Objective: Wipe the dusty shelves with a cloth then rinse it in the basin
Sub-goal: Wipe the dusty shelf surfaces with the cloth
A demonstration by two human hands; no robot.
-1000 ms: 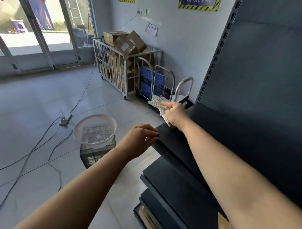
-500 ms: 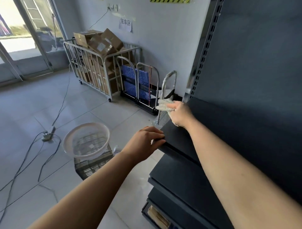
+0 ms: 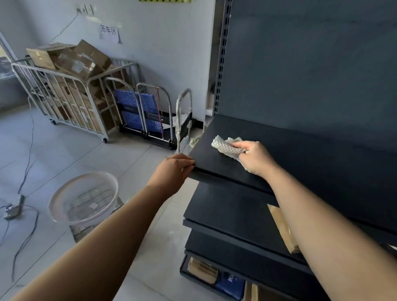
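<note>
While the right hand clenches a bunched, pale waffle-textured cloth and presses it flat against the dark top shelf near that shelf's left end, the left hand grasps the front left corner of the same shelf, its fingers curled over the edge. Both forearms are bare. Below this board sit further dark lower shelves. The bottom level holds brown cardboard packs and a blue item with white writing too small to read. A grey slotted upright rises at the left edge of the dark back panel. Out on the tiled floor, to the left of the shelving and well apart from the cloth, a translucent white basin rests on top of a crate. Black cables trail across the tiles to a power strip. Against the far wall stands a metal cage trolley piled with cardboard boxes, and beside it lean folded platform carts with blue perforated decks. Above them a paper sign taped to the wall reads 笼车区, and a yellow-and-black hazard strip shows at the very top of the view.
</note>
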